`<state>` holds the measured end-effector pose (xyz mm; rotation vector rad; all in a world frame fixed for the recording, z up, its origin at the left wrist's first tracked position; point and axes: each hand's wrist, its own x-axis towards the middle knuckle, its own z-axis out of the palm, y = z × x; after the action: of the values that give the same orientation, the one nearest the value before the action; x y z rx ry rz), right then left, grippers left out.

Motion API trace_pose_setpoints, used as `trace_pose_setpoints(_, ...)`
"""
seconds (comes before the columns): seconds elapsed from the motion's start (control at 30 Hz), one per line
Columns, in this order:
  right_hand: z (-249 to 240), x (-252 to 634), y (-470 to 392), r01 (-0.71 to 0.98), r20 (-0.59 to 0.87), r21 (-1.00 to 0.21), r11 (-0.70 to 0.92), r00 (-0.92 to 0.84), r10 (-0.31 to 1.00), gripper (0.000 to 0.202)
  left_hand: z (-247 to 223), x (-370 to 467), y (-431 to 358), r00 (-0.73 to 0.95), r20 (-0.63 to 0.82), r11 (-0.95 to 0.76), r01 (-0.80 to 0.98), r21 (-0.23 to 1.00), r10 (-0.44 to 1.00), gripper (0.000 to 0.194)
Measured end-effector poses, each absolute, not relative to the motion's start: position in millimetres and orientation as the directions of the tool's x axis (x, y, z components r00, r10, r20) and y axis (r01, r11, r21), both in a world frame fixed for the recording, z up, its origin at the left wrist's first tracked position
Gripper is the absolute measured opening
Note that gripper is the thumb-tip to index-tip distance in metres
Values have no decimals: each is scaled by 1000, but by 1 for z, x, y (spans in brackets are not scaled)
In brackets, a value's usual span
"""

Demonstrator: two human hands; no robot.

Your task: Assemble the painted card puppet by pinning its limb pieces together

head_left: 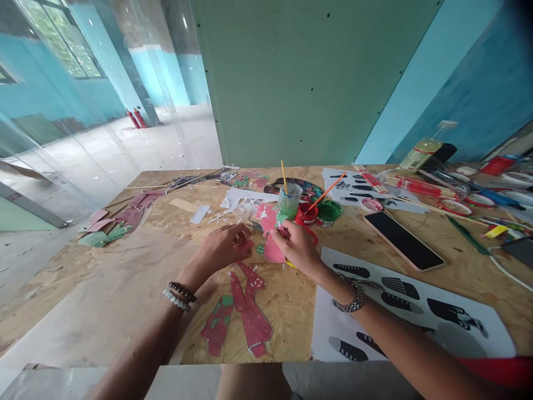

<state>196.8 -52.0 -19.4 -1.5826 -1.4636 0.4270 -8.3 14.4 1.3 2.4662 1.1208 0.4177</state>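
Observation:
Over the middle of the wooden table, my right hand is closed on a pink painted cutout with a jagged top and a green patch. To its left, my left hand has curled fingers at a small red-pink piece; its grip is partly hidden. Below the hands lie red cutout pieces with white edges, and a red piece with green spots. Behind my right hand stand a cup of greenish water with a yellow brush, a red paint jar and a green paint jar.
A phone and printed sheets lie on the right, with a bottle and wrapped sticks behind. More painted cutouts rest at the left edge. Paper scraps lie near the cup.

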Motion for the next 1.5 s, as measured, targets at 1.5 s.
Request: trace_pose_setpoints(1.5, -15, 196, -51, 282, 229, -943, 179, 157, 961, 40, -7, -1, 8, 711, 373, -717, 262, 646, 596, 18)
